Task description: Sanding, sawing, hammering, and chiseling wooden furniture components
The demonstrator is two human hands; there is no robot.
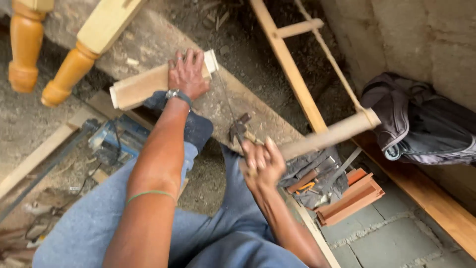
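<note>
Left hand (187, 74) presses wood block (148, 84) flat on plank surface (248, 111), steadying it; right hand (263, 161) clamped on frame saw (327, 135) handle.

Head view — steeply downward, close.

Woodworking shop: turned legs (59, 82), bow saw (317, 89), sawdust-strewn floor (29, 124).

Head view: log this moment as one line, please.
left hand: pressing wood block on plank | right hand: gripping frame saw | blade at block's end | knee on plank
</note>
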